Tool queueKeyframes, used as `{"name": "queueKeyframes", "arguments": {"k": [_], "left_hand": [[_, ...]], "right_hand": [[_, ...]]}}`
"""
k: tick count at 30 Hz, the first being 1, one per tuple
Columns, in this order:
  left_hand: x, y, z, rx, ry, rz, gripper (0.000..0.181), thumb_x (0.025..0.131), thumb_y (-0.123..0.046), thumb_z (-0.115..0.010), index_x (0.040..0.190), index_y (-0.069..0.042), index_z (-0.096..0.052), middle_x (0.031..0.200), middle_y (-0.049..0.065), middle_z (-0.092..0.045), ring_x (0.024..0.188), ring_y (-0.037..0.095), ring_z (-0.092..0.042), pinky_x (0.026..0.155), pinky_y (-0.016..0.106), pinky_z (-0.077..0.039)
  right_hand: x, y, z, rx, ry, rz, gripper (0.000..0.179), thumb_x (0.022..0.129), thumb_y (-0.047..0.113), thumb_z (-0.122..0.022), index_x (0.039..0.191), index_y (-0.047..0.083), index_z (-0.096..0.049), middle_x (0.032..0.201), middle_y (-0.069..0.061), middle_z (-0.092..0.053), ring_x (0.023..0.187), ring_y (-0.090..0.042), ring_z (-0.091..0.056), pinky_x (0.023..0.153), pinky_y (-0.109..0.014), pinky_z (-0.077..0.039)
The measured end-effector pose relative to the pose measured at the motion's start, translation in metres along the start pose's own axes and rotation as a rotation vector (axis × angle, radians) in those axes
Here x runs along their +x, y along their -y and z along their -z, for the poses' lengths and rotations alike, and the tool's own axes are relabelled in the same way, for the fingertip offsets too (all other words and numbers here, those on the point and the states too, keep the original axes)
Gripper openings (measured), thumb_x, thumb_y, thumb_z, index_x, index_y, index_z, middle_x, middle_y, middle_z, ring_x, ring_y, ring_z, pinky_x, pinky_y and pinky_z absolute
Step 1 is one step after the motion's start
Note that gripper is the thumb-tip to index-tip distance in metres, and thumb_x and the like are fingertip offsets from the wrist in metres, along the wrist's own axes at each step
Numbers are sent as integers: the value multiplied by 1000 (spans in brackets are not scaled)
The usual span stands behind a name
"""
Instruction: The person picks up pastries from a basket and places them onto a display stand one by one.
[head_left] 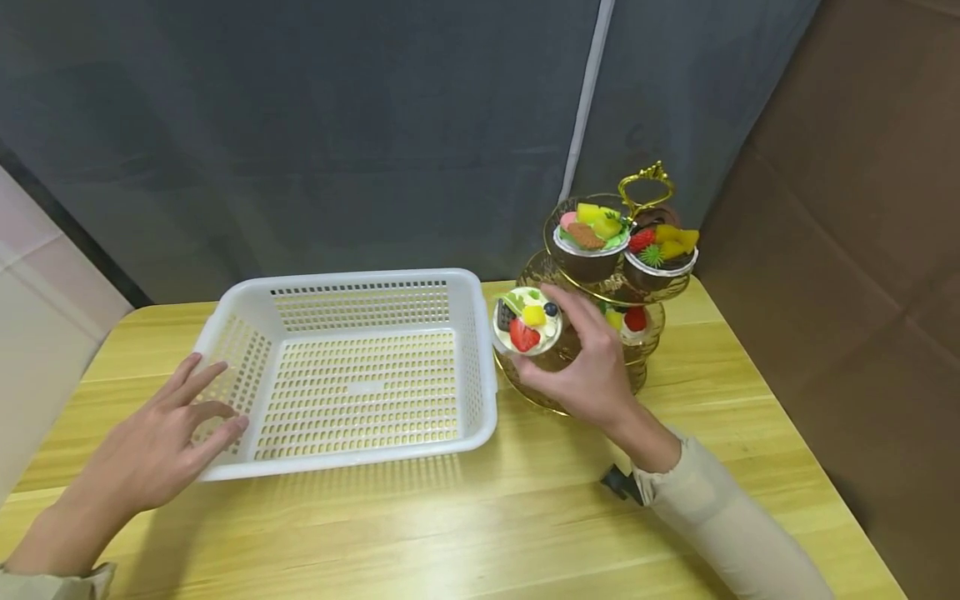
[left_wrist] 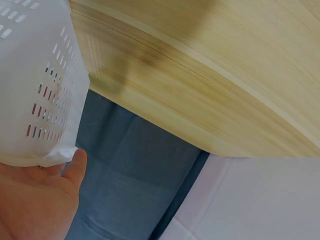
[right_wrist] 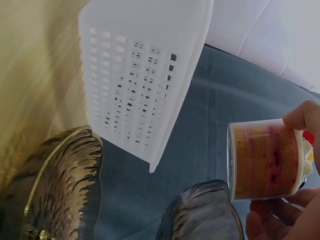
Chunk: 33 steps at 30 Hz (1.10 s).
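My right hand [head_left: 596, 375] grips a clear dessert cup [right_wrist: 265, 160] between thumb and fingers. Layered cake shows through its side, and cream with a strawberry, a yellow fruit cube and a blueberry tops it. The cup is held between the basket's right rim and the gold tiered stand [head_left: 551, 408]. Over at the left, my left hand [head_left: 153, 450] rests at the rim of the white plastic basket [head_left: 367, 459], its fingers spread loosely over the edge. No dessert lies inside the basket.
Two dark fruit-topped cups, one with a biscuit [head_left: 588, 237] and one with a strawberry [head_left: 660, 258], sit on the stand's top tier. Another topped dessert [head_left: 633, 325] is partly hidden lower down. A black object [head_left: 621, 483] lies by my right sleeve. Grey cloth [head_left: 337, 150] hangs behind the table.
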<state>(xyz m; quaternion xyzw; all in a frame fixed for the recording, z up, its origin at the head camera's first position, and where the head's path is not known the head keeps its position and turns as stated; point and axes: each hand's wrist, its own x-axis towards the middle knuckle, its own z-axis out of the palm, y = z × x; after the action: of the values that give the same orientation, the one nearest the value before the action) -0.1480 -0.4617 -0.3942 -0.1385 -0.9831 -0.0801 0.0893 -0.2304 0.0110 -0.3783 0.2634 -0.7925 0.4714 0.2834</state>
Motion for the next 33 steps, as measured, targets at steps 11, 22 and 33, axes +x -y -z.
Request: {"name": "queueKeyframes", "arguments": {"k": [11, 22, 33], "left_hand": [[1, 1, 1, 5, -6, -7, 39, 96, -34, -62, 93, 3, -75, 146, 27, -45, 150, 40, -14, 83, 71, -41], [0, 1, 0, 6, -16, -13, 38, 96, -33, -62, 93, 3, -75, 145, 28, -46, 150, 41, -15, 82, 72, -41], [0, -1, 0, 4, -13, -5, 39, 97, -35, -62, 94, 1, -76, 148, 26, -43, 151, 38, -12, 78, 71, -43]], "right_hand": [[-8, -13, 5, -18, -100, -63, 74, 65, 18, -88, 132, 2, -61, 123, -15, -65, 108, -24, -58, 88, -42, -44], [-10, -12, 19, -51, -97, -152, 74, 65, 19, -90, 131, 2, -62, 121, -15, -64, 111, -24, -59, 92, -42, -44], [-10, -13, 28, -91, -132, -208, 65, 66, 18, -90, 124, 3, -66, 115, -12, -67, 109, -25, -58, 95, -46, -42]]}}
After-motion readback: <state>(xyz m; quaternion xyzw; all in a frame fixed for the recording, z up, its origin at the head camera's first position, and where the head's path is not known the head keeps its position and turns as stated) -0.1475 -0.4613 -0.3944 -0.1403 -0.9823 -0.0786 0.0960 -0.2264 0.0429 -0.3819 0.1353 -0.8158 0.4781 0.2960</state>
